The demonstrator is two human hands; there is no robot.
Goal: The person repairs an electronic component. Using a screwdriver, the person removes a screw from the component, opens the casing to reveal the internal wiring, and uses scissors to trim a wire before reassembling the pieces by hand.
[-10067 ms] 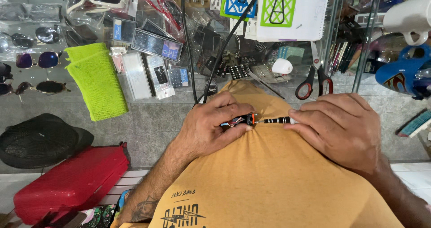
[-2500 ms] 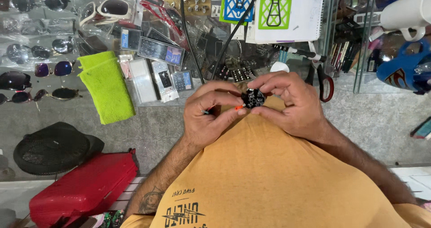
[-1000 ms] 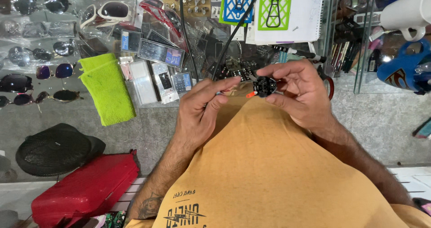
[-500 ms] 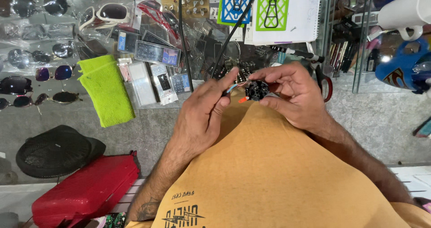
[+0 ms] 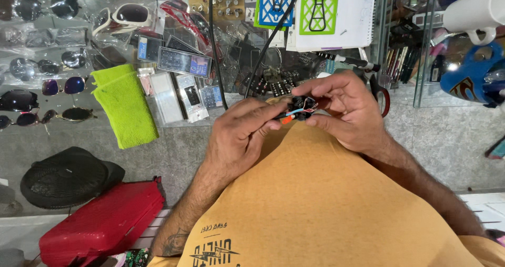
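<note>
Right hand [image 5: 350, 109]: fingers curled, thumb and fingertips pinching a small black component with thin blue and red wires [image 5: 304, 107], held in the air above the yellow shirt [image 5: 326, 204], at the near edge of the glass counter [image 5: 94, 141]. Left hand [image 5: 236, 135]: fingers closed around a slim tool with an orange tip [image 5: 285, 119], its point touching the component.

Judgement: the right-hand pinch should stay firm and clear of the wires; the tool wants light, straight pressure, with the knuckles braced against each other.

Surroundings: a folded lime-green cloth [image 5: 123, 104], sunglasses [image 5: 66, 85] and red-handled scissors [image 5: 383, 94] lie well apart.
</note>
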